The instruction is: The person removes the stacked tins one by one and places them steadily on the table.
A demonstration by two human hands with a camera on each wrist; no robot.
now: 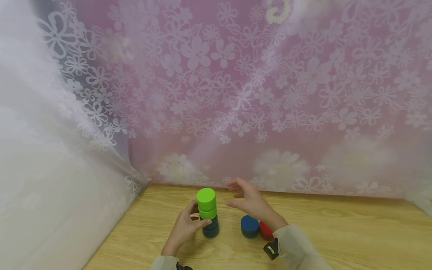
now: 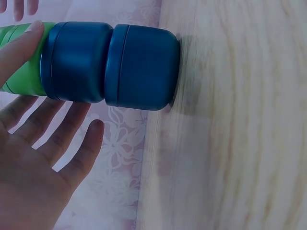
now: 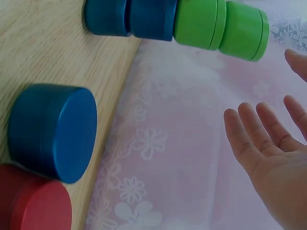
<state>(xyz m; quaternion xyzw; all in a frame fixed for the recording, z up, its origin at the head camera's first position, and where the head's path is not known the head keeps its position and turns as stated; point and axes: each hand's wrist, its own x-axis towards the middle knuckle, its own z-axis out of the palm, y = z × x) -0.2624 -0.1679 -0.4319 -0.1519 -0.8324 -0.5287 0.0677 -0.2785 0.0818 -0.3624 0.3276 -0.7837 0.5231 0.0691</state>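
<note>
Four round lidded tins stand upright in a stack: a top green tin, a lower green tin, an upper blue tin and a bottom blue tin on the wood. Thumb on the near side and fingers round the far left, my left hand holds the stack about its middle; in the left wrist view the thumb lies on the lower green tin. My right hand hovers right of the stack, fingers relaxed and apart from it, nothing in its grasp.
A loose blue tin stands on the wooden table right of the stack. Beside it is a red tin, partly hidden by the right forearm. A flowered pink cloth hangs behind the table, with white cloth at left.
</note>
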